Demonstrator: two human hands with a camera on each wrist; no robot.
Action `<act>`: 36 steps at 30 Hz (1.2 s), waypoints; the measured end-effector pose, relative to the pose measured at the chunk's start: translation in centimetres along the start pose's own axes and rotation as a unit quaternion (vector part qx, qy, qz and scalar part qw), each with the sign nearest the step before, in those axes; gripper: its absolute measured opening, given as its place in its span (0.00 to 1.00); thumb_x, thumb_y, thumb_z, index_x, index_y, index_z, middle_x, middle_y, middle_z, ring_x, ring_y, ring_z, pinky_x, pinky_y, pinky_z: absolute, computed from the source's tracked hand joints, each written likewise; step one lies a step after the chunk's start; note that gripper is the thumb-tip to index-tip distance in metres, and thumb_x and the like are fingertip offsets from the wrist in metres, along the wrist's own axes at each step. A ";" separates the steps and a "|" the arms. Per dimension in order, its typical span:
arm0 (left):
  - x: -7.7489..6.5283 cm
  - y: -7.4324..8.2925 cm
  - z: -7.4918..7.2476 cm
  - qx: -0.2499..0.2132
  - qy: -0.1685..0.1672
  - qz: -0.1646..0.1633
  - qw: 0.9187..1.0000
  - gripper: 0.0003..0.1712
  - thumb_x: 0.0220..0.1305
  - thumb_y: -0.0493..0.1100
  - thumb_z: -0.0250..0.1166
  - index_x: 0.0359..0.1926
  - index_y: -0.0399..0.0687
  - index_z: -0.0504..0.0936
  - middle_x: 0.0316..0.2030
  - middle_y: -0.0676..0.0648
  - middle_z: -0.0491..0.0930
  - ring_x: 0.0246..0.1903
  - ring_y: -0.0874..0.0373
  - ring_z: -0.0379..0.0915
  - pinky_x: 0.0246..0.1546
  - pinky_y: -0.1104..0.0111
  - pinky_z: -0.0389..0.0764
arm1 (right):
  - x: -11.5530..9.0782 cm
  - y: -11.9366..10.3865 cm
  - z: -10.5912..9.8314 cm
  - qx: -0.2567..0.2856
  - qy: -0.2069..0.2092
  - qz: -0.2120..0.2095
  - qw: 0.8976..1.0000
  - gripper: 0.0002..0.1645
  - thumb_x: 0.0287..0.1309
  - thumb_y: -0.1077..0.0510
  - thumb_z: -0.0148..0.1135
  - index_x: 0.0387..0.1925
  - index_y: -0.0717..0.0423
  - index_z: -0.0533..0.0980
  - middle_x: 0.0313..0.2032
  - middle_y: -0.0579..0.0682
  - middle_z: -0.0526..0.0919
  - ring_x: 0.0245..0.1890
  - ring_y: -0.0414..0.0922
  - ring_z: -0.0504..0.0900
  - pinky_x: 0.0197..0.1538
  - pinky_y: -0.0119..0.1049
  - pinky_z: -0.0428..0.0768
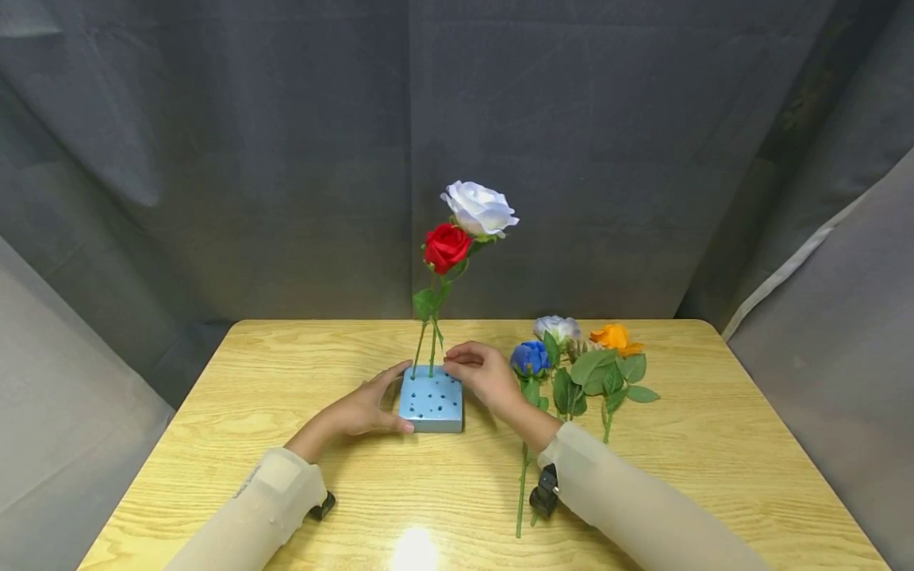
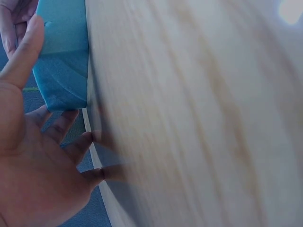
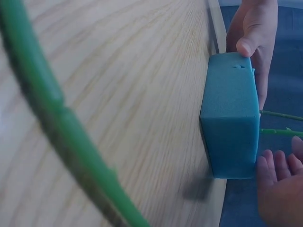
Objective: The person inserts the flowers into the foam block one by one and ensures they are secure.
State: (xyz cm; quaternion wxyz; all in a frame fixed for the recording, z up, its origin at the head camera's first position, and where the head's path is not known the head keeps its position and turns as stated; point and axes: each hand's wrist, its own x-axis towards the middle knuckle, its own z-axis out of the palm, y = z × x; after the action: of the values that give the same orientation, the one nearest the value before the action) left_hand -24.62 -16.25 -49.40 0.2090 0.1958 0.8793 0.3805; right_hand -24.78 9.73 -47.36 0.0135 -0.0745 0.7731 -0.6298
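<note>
A light-blue foam block (image 1: 432, 404) with several holes in its top sits on the table. Two stemmed flowers stand upright in its back part: a red rose (image 1: 447, 247) and a taller white rose (image 1: 480, 209). My left hand (image 1: 362, 408) grips the block from the left, thumb at its front corner and fingers toward the back. At the back right of the block is my right hand (image 1: 489, 377), fingers loosely bent beside the stems, with nothing seen in them. In the right wrist view, green stems (image 3: 279, 132) rise from the block near that hand.
Right of the block lie a blue rose (image 1: 531, 358), a pale lilac flower (image 1: 557, 327) and an orange flower (image 1: 617, 339), with leaves and long stems. Their stems pass under or beside my right forearm. A grey curtain (image 1: 286, 159) hangs behind the wooden table (image 1: 250, 381).
</note>
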 end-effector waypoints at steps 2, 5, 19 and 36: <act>0.1 -0.1 0.0 -0.004 0.000 0.001 1.000 0.68 0.51 0.58 0.81 0.84 0.63 0.46 0.81 0.37 0.46 0.79 0.34 0.40 0.74 0.33 0.43 | -0.3 0.0 -0.3 0.000 0.002 0.004 1.000 0.12 0.62 0.62 0.72 0.47 0.61 0.85 0.42 0.55 0.89 0.44 0.47 0.88 0.49 0.38 0.86; 0.1 -0.2 0.0 -0.008 0.000 0.003 1.000 0.68 0.51 0.58 0.82 0.84 0.63 0.46 0.81 0.37 0.46 0.79 0.34 0.40 0.74 0.34 0.44 | -0.7 -0.1 -0.7 0.001 0.005 0.008 1.000 0.12 0.62 0.62 0.73 0.47 0.61 0.85 0.43 0.56 0.89 0.44 0.47 0.87 0.48 0.36 0.86; 0.1 -0.2 0.0 -0.006 -0.003 0.003 1.000 0.69 0.51 0.57 0.81 0.84 0.63 0.45 0.82 0.38 0.44 0.79 0.34 0.40 0.74 0.33 0.44 | -2.7 -0.3 -3.0 0.005 0.003 0.014 1.000 0.18 0.64 0.63 0.70 0.53 0.67 0.82 0.50 0.63 0.86 0.52 0.54 0.86 0.53 0.35 0.85; 0.0 -0.1 0.0 -0.014 -0.004 0.000 1.000 0.68 0.52 0.55 0.82 0.84 0.63 0.45 0.82 0.38 0.44 0.79 0.35 0.39 0.74 0.33 0.42 | -6.1 0.1 -6.3 0.012 -0.005 0.018 1.000 0.21 0.68 0.62 0.67 0.59 0.68 0.77 0.57 0.66 0.82 0.56 0.55 0.84 0.58 0.43 0.84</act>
State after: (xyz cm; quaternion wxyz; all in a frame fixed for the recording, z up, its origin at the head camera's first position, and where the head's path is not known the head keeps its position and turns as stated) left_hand -24.66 -16.27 -49.47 0.2155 0.1949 0.8727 0.3923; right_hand -19.46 16.68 -46.62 0.0293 -0.0638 0.7666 -0.6383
